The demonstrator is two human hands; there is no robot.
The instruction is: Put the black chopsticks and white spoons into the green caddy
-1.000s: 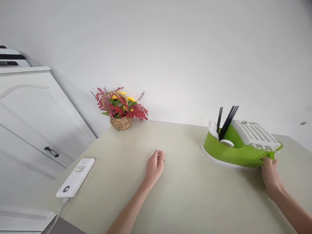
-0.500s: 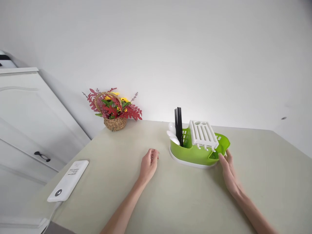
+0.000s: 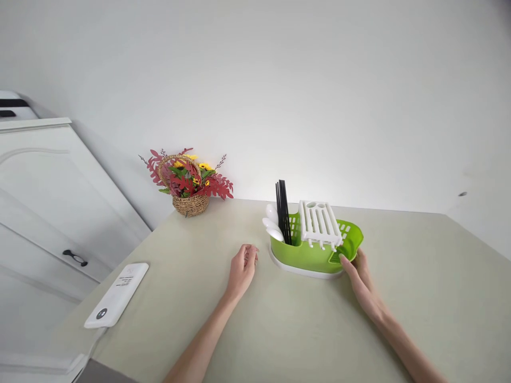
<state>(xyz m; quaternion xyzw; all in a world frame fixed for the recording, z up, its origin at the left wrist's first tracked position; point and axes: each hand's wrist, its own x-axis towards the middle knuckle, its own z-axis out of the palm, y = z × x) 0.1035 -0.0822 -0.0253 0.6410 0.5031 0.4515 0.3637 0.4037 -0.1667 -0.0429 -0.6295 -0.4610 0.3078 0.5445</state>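
Note:
A green cutlery holder (image 3: 305,258) with a white base (image 3: 307,273) sits on the table. Over its middle lies a white slotted top (image 3: 319,221) with small hooks along its front. Several black chopsticks (image 3: 283,213) stand in the left end, beside several white spoons (image 3: 272,223). My right hand (image 3: 361,276) grips the rim at the right end, thumb inside and fingers outside. Left of the holder, apart from it, my left hand (image 3: 242,268) rests with curled fingers and nothing visible in them.
Against the wall at the back left stands a wicker basket (image 3: 190,205) with red leaves and yellow flowers. A white flat device (image 3: 117,295) with a cable lies at the table's left edge. White cabinets (image 3: 35,197) flank the table on the left.
The cutlery holder has slid a little to the left in view, with my right hand still on its rim. My left hand has hardly moved. The camera has shifted slightly.

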